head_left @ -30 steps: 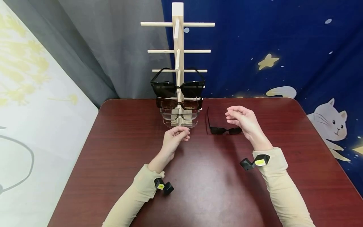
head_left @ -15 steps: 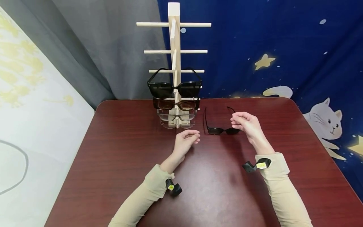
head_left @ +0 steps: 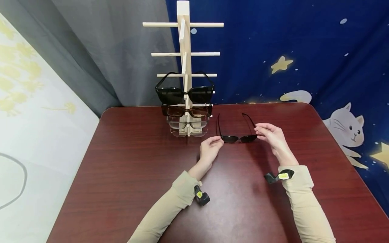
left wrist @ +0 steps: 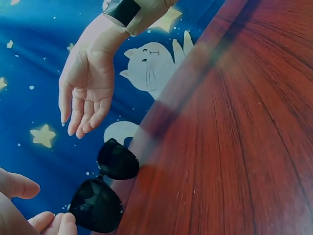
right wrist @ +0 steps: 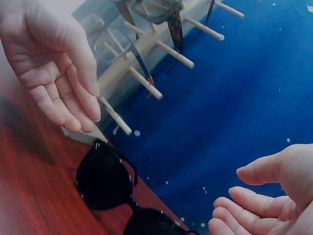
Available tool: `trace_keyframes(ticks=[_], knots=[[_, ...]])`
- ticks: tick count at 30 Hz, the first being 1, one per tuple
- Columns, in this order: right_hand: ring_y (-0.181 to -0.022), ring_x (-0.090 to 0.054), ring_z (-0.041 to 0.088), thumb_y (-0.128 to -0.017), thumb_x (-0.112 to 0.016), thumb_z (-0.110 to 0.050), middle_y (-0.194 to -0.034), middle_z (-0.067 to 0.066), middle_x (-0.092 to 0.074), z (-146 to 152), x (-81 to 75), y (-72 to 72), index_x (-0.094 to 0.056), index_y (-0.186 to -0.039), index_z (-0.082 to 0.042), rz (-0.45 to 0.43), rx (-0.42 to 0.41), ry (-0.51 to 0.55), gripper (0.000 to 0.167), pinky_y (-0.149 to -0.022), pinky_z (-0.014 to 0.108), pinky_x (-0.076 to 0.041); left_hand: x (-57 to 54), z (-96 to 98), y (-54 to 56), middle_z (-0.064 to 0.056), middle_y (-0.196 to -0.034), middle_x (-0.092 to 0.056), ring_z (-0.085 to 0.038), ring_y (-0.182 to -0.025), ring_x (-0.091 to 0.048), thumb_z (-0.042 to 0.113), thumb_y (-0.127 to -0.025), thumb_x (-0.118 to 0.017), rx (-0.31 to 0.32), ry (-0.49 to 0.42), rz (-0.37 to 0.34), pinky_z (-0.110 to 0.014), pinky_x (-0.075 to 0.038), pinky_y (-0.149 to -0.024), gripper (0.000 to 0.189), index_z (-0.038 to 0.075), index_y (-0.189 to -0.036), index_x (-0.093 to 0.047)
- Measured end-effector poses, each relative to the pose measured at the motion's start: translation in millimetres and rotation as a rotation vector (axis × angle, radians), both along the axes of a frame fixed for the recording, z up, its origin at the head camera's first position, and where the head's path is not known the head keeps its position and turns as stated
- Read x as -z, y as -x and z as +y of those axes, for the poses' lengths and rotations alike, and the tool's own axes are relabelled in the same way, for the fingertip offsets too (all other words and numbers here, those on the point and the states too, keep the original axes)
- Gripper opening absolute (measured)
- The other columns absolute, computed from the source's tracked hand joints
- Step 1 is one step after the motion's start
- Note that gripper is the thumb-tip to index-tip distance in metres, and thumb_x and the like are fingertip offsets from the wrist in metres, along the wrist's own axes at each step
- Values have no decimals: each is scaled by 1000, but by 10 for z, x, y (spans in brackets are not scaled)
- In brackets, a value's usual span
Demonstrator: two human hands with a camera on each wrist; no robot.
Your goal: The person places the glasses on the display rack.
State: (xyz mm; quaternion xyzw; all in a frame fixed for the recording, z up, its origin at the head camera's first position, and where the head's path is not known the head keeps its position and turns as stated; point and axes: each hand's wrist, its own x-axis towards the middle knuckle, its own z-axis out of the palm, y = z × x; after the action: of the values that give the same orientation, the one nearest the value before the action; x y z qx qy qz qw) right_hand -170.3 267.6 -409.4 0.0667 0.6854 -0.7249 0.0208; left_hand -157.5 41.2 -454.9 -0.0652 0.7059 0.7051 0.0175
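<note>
Black sunglasses (head_left: 230,139) rest on the table with both temples unfolded toward the back; their dark lenses also fill the lower part of the right wrist view (right wrist: 103,178). My left hand (head_left: 209,151) is at their left front corner, thumb and fingers apart. In the left wrist view its fingertips (left wrist: 67,225) meet the lens edge, though contact is hard to confirm. Beside the right hinge is my right hand (head_left: 275,138), its fingers loosely bent and its thumb (right wrist: 261,170) separated from them. Neither hand is gripping anything.
Left of the sunglasses stands a wooden eyewear rack (head_left: 183,8) with horizontal pegs. It carries large black sunglasses (head_left: 170,96), brown-tinted glasses (head_left: 175,110) and clear glasses (head_left: 199,125) below. A blue curtain (head_left: 243,44) hangs behind the table (head_left: 133,152).
My left hand has moved right, from in front of the rack to the sunglasses' left corner. The right hand has shifted slightly right and down to their right hinge. The sunglasses have stayed on the table.
</note>
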Motion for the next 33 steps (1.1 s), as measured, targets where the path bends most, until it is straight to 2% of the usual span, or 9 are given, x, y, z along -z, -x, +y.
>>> trace_keyframes(ticks=[4, 7, 14, 22, 27, 29, 33], knots=[[-75, -62, 1, -90, -60, -5, -79, -11, -67, 35, 51, 17, -66, -99, -8, 4, 45, -49, 11, -70, 16, -54, 27, 63, 58, -11, -94, -71, -17, -85, -69, 5, -81, -69, -46, 72, 12, -25, -53, -77, 24, -4, -103, -68], [-76, -62, 1, -90, -60, -5, -80, -14, -66, 62, 95, 39, -65, -100, -8, -6, 80, -97, 12, -71, 16, -53, 35, 89, 89, -11, -94, -71, -18, -85, -69, 6, -81, -69, -77, 91, 5, -27, -53, -78, 23, -3, -103, -69], [-73, -61, -3, -89, -59, -2, -76, -14, -65, 126, 224, 100, -58, -112, 8, -56, 128, -85, 25, -67, 14, -53, 52, 120, 172, -12, -96, -70, -19, -88, -68, 7, -81, -69, -125, 67, -47, -26, -55, -76, 25, -4, -104, -68], [-68, -61, -2, -90, -55, 2, -72, -15, -64, 164, 365, 155, -53, -115, 13, -82, 122, -80, 27, -64, 13, -52, 107, 145, 258, -14, -95, -70, -21, -88, -68, 5, -82, -67, -162, 24, -85, -27, -54, -77, 23, -4, -103, -68], [-67, -62, 0, -91, -54, 3, -73, -11, -65, 183, 422, 161, -65, -98, -1, -91, 104, 8, 14, -64, 15, -53, 136, 156, 288, -13, -93, -71, -19, -86, -68, 4, -82, -67, -162, 14, -99, -26, -54, -75, 21, -3, -101, -70], [-65, -62, 2, -91, -54, 4, -72, -10, -65, 178, 433, 163, -67, -90, -7, -98, 99, 40, 17, -63, 16, -54, 139, 157, 294, -12, -91, -71, -17, -84, -68, 4, -81, -67, -165, 11, -106, -25, -53, -74, 20, -1, -100, -71], [-62, -62, 5, -91, -53, 4, -71, -8, -65, 165, 451, 175, -68, -85, -11, -107, 106, 58, 22, -62, 16, -54, 135, 155, 299, -11, -89, -72, -13, -79, -67, 3, -81, -67, -164, -4, -112, -23, -52, -71, 18, 0, -98, -71]])
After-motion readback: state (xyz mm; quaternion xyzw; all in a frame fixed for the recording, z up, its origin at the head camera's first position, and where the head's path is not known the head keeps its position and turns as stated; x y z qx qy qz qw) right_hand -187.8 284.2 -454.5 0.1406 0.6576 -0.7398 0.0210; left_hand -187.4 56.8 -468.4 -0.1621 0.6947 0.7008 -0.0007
